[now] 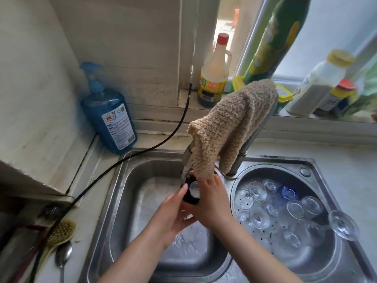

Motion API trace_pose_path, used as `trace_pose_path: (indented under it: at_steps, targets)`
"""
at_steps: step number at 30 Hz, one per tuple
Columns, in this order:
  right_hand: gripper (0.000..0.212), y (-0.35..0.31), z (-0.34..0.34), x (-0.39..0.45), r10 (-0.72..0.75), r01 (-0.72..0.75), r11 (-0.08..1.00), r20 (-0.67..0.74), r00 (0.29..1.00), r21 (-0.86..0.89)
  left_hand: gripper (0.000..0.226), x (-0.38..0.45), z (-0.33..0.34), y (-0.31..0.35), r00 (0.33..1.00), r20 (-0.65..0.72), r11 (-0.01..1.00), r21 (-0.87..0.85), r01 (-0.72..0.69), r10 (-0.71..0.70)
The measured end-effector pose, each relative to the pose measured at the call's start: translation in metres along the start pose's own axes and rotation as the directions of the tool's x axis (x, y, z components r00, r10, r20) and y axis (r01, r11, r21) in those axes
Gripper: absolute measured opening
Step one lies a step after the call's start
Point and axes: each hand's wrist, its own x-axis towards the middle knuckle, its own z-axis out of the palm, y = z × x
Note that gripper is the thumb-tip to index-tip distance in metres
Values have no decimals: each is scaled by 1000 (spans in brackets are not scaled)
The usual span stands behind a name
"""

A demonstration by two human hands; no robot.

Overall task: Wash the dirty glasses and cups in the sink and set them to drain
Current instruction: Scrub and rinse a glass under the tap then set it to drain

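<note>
Over the left sink basin (130, 193) I hold a small dark cup (190, 195) under the tap spout (186, 162). My left hand (173, 213) grips it from below and the side, thumb up along its wall. My right hand (210, 203) holds it from the right, fingers curled around its rim. Water wets the basin floor beneath. The round right basin (318, 268) holds several upturned clear glasses (263, 215) and a blue glass (288, 193). One stemmed glass (343, 224) lies on that basin's right rim.
A beige fleecy cloth (230, 123) hangs over the tap. A blue soap pump bottle (109, 117) stands at the back left, and a black hose (114, 166) runs across the counter. Bottles (213, 78) line the windowsill. A brush (59, 233) and a spoon (63, 256) lie at the left.
</note>
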Motion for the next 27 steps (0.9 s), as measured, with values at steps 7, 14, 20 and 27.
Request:
trace_pose_path:
  at_steps: [7,14,20,27]
  targets:
    - [51,-10,-9,-12,-178,125,895,85,980,429,49,1,-16,5,993,26,993,-20,-115,115]
    - [38,-1,-27,-7,43,-315,744,428,903,590,68,9,-34,5,978,65,978,59,-201,197]
    - [32,13,-25,-2,-216,152,961,283,934,231,63,3,-54,25,947,241,681,660,-319,210]
    - [13,2,-10,-2,-557,562,826,216,802,44,92,10,-53,35,871,321,396,794,-462,372]
